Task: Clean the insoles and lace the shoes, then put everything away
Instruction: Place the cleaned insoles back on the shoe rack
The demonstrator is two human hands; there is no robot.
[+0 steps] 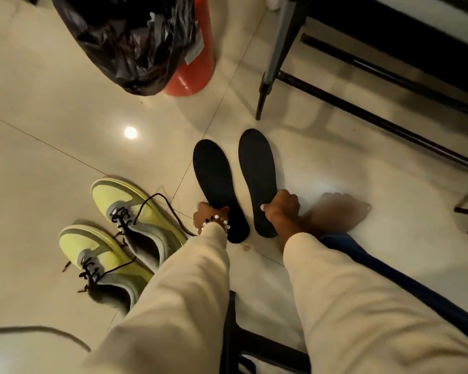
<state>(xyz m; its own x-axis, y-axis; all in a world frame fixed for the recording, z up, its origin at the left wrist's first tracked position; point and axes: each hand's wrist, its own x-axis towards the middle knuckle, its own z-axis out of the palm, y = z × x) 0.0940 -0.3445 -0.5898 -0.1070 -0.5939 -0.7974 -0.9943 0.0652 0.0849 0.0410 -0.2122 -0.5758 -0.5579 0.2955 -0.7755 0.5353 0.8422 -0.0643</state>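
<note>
Cream sleeves nearest, both arms reaching down to tiled floor. Left hand pinches heel-side edge of left black insole; right hand curls round edge of right black insole. Insoles flat, side by side, toes far. Likely light, thin, floppy foam: grip mid-length or heel, support against bending. Yellow-green sneakers near left, laces loose. Black rubbish bag far left.

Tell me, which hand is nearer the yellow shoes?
Left. The left hand grips one insole right beside the yellow shoes; the right hand holds the other insole, farther off.
</note>
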